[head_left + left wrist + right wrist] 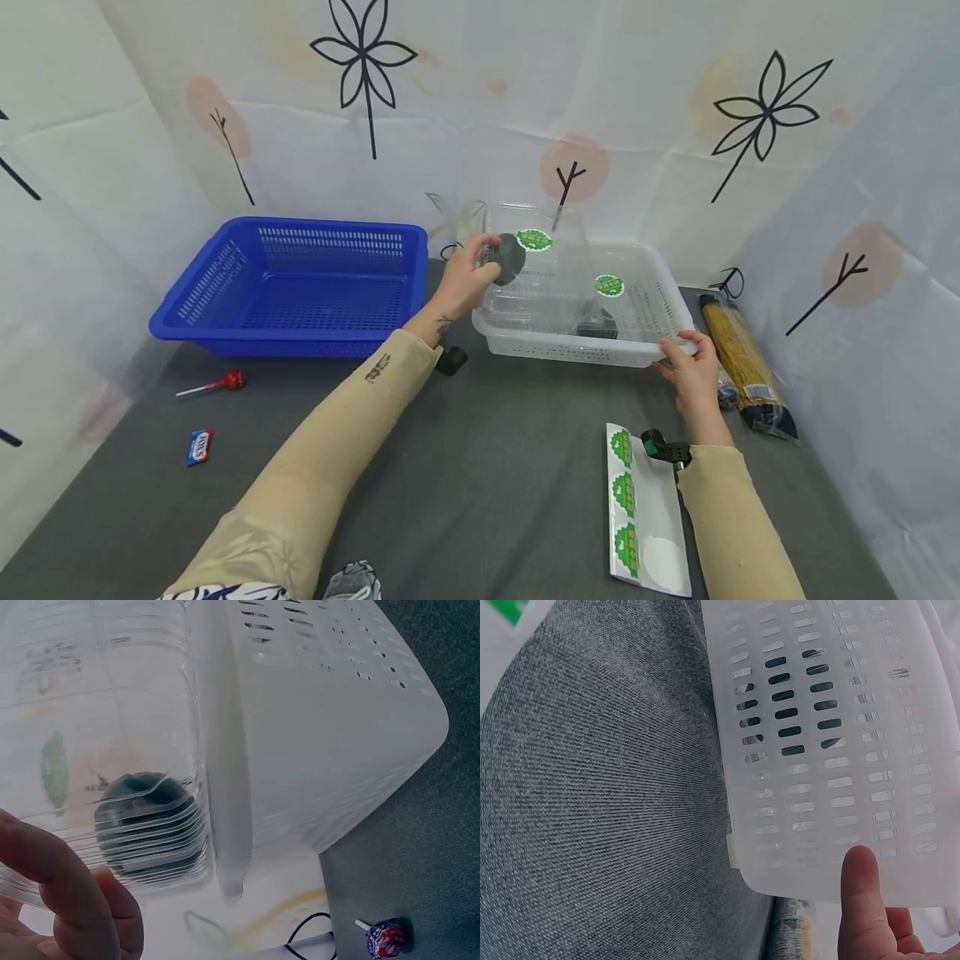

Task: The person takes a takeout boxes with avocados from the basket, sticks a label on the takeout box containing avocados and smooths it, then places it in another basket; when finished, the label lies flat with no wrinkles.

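Note:
My left hand (465, 279) pinches the left edge of a clear plastic container (551, 283) over the left part of a white perforated basket (562, 350). A green sticker (534, 240) marks this container, and a dark round item (150, 825) shows through its ribbed wall. With thumb outside, my right hand (690, 371) grips the basket's near right corner; the thumb (861, 881) presses on the perforated wall. Inside the basket, a second green sticker (610, 286) and a black item (597, 323) show through clear plastic.
To the left stands a blue perforated basket (292, 342). Nearer are a red lollipop (235, 380) and a small wrapped candy (198, 447). A sheet of green stickers (648, 517) lies by my right forearm. At right, a bag of spaghetti (750, 362) lies along the cloth wall.

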Tool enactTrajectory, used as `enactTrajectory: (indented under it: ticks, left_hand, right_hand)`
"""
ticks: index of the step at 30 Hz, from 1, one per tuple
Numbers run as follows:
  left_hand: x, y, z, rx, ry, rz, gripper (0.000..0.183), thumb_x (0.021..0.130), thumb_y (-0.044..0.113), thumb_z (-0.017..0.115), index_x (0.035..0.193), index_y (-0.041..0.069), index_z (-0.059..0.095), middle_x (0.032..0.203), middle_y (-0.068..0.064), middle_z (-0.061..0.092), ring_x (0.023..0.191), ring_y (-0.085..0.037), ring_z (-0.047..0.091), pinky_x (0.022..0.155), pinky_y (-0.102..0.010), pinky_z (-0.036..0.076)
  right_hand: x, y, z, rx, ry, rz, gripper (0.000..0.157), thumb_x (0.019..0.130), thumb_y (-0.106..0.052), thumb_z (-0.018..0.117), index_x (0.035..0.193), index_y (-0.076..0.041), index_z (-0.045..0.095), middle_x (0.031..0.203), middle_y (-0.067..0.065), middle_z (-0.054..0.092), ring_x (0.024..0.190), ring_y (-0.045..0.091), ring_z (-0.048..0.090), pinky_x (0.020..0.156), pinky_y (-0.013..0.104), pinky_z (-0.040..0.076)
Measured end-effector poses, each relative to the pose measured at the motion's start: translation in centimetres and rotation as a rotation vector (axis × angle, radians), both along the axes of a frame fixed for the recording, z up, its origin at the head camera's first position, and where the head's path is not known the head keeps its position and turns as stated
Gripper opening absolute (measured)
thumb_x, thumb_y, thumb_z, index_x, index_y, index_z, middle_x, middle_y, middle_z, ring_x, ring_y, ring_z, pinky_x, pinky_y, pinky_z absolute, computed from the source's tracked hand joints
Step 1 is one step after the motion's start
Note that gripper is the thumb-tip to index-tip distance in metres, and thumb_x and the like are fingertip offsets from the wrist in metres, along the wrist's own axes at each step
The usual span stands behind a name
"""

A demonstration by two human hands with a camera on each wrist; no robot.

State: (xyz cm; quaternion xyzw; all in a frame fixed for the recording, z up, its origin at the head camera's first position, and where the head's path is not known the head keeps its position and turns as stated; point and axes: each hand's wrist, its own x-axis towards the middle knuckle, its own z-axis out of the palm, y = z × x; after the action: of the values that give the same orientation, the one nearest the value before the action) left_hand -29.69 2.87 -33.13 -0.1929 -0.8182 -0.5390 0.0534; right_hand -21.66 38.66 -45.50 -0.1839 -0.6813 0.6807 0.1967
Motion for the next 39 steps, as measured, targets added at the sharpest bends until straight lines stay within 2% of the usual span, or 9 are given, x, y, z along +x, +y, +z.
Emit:
enactTrajectory:
  ticks: [1,13,15,18,21,29,34,37,39]
  left_hand:
    - [-0.1,0.1,0.0,0.0,-0.014,0.002,0.047,0.075,0.016,0.043,0.122,0.018,0.045,0.077,-0.013,0.051,0.036,-0.01,0.025,0.034,-0.021,0.028]
    - [-1.0,0.9,-0.4,-0.12,-0.064,0.02,0.044,0.074,0.022,0.045,0.118,0.022,0.046,0.049,0.0,0.03,0.038,-0.012,0.028,0.035,-0.023,0.029]
    - [-1.1,1.0,-0.4,-0.134,-0.089,0.029,0.043,0.075,0.026,0.048,0.118,0.022,0.046,0.055,0.0,0.037,0.043,-0.014,0.034,0.039,-0.025,0.033]
    - [-1.1,1.0,-0.4,-0.191,-0.137,0.037,0.048,0.075,0.039,0.056,0.119,0.024,0.044,0.083,-0.003,0.051,0.063,-0.016,0.044,0.052,-0.028,0.04]
    - [-1.1,0.9,-0.5,-0.25,-0.17,0.037,0.062,0.069,0.048,0.065,0.12,0.023,0.043,0.112,-0.005,0.049,0.082,-0.019,0.047,0.063,-0.032,0.043]
    - [-1.3,0.4,-1.2,-0.316,-0.182,0.042,0.071,0.064,0.051,0.069,0.122,0.021,0.042,0.124,-0.007,0.044,0.092,-0.021,0.047,0.07,-0.036,0.044]
    - [-1.3,0.3,-1.3,-0.327,-0.177,0.063,0.071,0.064,0.053,0.067,0.122,0.022,0.042,0.132,-0.008,0.038,0.111,-0.026,0.041,0.081,-0.042,0.042]
    - [-1.2,0.2,-1.1,-0.354,-0.174,0.085,0.074,0.064,0.059,0.064,0.126,0.026,0.04,0.138,-0.013,0.028,0.122,-0.032,0.03,0.087,-0.047,0.038]
    - [-0.9,0.0,-0.7,-0.39,-0.161,0.099,0.078,0.065,0.065,0.057,0.13,0.029,0.036,0.14,-0.016,0.021,0.124,-0.034,0.027,0.088,-0.049,0.038]
  right_hand:
    - [0.0,0.0,0.0,-0.004,0.001,0.0,0.059,0.064,-0.042,0.073,0.111,-0.023,0.043,0.128,0.004,0.032,0.09,0.017,0.05,0.062,0.024,0.052]
    - [0.0,0.5,-0.7,-0.016,0.027,-0.001,0.059,0.063,-0.043,0.073,0.111,-0.023,0.044,0.127,0.004,0.032,0.09,0.017,0.049,0.06,0.024,0.052]
    - [0.0,0.5,-0.8,-0.012,0.028,-0.005,0.061,0.062,-0.044,0.073,0.112,-0.023,0.044,0.128,0.004,0.032,0.091,0.018,0.048,0.06,0.024,0.052]
    - [-0.1,0.5,-0.8,0.001,0.03,-0.014,0.062,0.062,-0.045,0.072,0.112,-0.024,0.043,0.129,0.005,0.031,0.091,0.019,0.048,0.06,0.023,0.052]
    - [-0.2,0.4,-0.8,0.005,0.034,-0.011,0.061,0.063,-0.045,0.072,0.112,-0.024,0.043,0.128,0.005,0.031,0.091,0.019,0.047,0.059,0.023,0.052]
    - [-0.4,-0.5,-0.4,0.04,-0.005,-0.013,0.051,0.071,-0.038,0.069,0.113,-0.026,0.043,0.128,0.004,0.032,0.091,0.019,0.048,0.061,0.026,0.052]
    - [-0.5,-0.7,-0.3,0.055,0.001,-0.014,0.056,0.068,-0.044,0.069,0.114,-0.025,0.043,0.127,0.006,0.033,0.09,0.017,0.049,0.058,0.025,0.052]
    - [0.3,-1.5,1.1,0.115,-0.043,-0.036,0.06,0.07,-0.044,0.068,0.121,-0.027,0.041,0.128,0.007,0.033,0.093,0.017,0.048,0.058,0.022,0.051]
    - [1.5,-2.6,3.1,0.214,-0.099,-0.091,0.062,0.075,-0.044,0.063,0.127,-0.028,0.035,0.131,0.006,0.028,0.103,0.018,0.044,0.069,0.027,0.05]
